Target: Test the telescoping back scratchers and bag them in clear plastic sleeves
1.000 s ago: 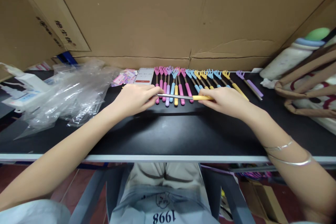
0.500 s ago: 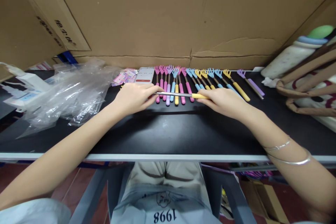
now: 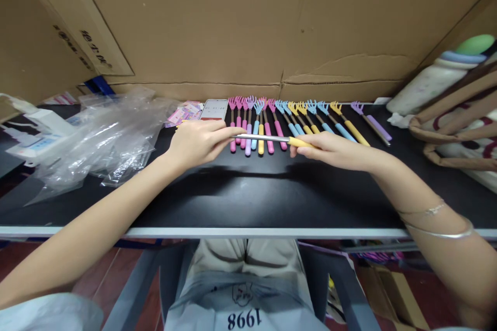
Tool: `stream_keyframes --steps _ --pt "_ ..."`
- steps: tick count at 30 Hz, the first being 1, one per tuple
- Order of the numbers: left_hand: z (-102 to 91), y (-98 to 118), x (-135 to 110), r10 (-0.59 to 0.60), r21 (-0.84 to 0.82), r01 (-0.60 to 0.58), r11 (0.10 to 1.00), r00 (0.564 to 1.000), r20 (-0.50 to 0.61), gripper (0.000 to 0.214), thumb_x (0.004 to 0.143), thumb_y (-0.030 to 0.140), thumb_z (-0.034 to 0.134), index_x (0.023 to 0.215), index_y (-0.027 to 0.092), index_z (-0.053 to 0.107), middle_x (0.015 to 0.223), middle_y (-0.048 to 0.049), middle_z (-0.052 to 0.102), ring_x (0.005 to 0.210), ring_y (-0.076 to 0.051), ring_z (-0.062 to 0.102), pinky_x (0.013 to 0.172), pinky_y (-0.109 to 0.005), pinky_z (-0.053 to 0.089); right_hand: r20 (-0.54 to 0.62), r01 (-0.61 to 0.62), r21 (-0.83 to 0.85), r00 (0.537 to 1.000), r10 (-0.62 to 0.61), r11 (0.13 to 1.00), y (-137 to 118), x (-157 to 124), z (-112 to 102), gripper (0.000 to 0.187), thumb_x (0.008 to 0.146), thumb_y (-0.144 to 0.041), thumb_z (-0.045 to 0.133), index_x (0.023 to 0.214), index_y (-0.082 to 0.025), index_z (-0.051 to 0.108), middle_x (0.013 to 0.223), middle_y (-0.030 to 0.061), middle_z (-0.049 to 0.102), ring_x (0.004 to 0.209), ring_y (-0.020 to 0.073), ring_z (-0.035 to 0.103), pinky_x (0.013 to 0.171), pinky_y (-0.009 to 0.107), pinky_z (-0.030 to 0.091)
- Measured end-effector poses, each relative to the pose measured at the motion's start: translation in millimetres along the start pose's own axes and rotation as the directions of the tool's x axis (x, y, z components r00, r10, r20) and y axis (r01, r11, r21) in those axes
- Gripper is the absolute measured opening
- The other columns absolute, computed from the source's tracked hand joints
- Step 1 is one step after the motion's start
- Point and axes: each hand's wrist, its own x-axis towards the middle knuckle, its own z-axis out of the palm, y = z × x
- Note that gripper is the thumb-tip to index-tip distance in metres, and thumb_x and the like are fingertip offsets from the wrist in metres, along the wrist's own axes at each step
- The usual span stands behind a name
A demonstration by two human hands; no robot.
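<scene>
Nearest me: grey metal edge of the black tabletop [image 3: 248,232], w/ my lap below it.

My left hand [image 3: 196,140] is closed in a pinch on the head end of a telescopic back scratcher w/ a silver metal rod and yellow foam grip [image 3: 272,139]; the claw itself is hidden inside my fingers, can't tell its colour. My right hand [image 3: 330,149] is curled round the yellow grip end, thumb and fingers pressed on it. The scratcher runs roughly level betw. both hands, lifted just above the tabletop, crossing in front of the row behind it. Two thin silver bangles [image 3: 438,222] sit on my right wrist.

Behind the hands: a row of small claw-headed back scratchers w/ pink, blue, yellow and purple grips [image 3: 295,119], laid side by side, heads pointing away from me. Just left of the row, a white smartphone [image 3: 213,110] lies flat, screen up. Farther left, a heap of crumpled clear plastic bags [image 3: 104,134]. Far right, a brown-strapped cloth bag [image 3: 458,129] and a pale bottle w/ a green cap [image 3: 435,80] lying near it. At the back, a wall of brown cardboard [image 3: 248,26].
</scene>
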Motion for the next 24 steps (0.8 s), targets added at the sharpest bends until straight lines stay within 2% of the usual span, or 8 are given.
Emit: stream_keyframes --steps 4,8,11,15,20,24 --pt "-3.1 3 1 -0.004 -0.013 0.004 1.000 1.000 -0.001 0.033 0.097 0.033 0.039 0.115 0.028 0.067 0.073 -0.0007 0.068 0.061 -0.013 0.062 0.048 -0.023 0.032 -0.030 -0.016 -0.013 0.999 0.015 1.000 -1 -3 -3 0.045 0.094 -0.055 0.036 0.101 -0.019 0.062 0.086 0.0030 0.064 0.075 0.0152 0.056 0.069 0.026 0.040" --pt "-4.9 3 1 0.027 0.018 -0.028 0.999 0.997 0.075 0.034 0.097 0.032 0.038 0.114 0.027 0.067 0.076 -0.0012 0.069 0.063 -0.014 0.064 0.046 -0.024 0.029 -0.055 -0.041 -0.087 0.998 0.037 0.995 0 -2 2 0.043 0.093 -0.055 0.038 0.096 -0.020 0.062 0.087 0.0038 0.067 0.075 0.0155 0.059 0.067 0.026 0.039" --pt "-4.4 2 1 0.015 0.009 -0.016 1.000 0.990 0.137 0.034 0.097 0.034 0.038 0.114 0.027 0.066 0.083 -0.0014 0.072 0.067 -0.015 0.066 0.048 -0.023 0.031 -0.124 -0.072 -0.227 0.991 0.045 0.971 0 1 7 0.041 0.095 -0.053 0.035 0.095 -0.021 0.061 0.087 0.0037 0.069 0.073 0.0161 0.061 0.065 0.025 0.038" --pt "-5.2 3 1 -0.029 -0.049 0.040 0.998 0.979 0.202 0.035 0.098 0.034 0.036 0.116 0.027 0.065 0.094 -0.0024 0.073 0.076 -0.017 0.068 0.053 -0.023 0.037 -0.233 -0.145 -0.447 0.972 0.041 0.883 -1 3 14 0.043 0.096 -0.051 0.031 0.093 -0.021 0.062 0.077 0.0042 0.068 0.062 0.0164 0.058 0.057 0.026 0.032" --pt "-11.5 4 4 -0.098 -0.184 0.171 0.968 0.931 0.352 0.034 0.098 0.036 0.036 0.115 0.027 0.064 0.104 -0.0011 0.072 0.086 -0.019 0.068 0.066 -0.024 0.044 -0.297 -0.169 -0.526 0.955 0.006 0.833 1 5 21 0.045 0.097 -0.052 0.029 0.096 -0.022 0.063 0.079 0.0041 0.068 0.064 0.0172 0.059 0.055 0.026 0.030" --pt "-15.0 2 6 -0.092 -0.250 0.228 0.941 0.882 0.462 0.035 0.098 0.040 0.035 0.115 0.028 0.063 0.103 -0.0007 0.072 0.087 -0.020 0.067 0.070 -0.026 0.044 -0.320 -0.149 -0.549 0.946 -0.042 0.823 0 6 24 0.044 0.097 -0.051 0.030 0.096 -0.022 0.064 0.083 0.0042 0.069 0.070 0.0165 0.060 0.057 0.025 0.031"
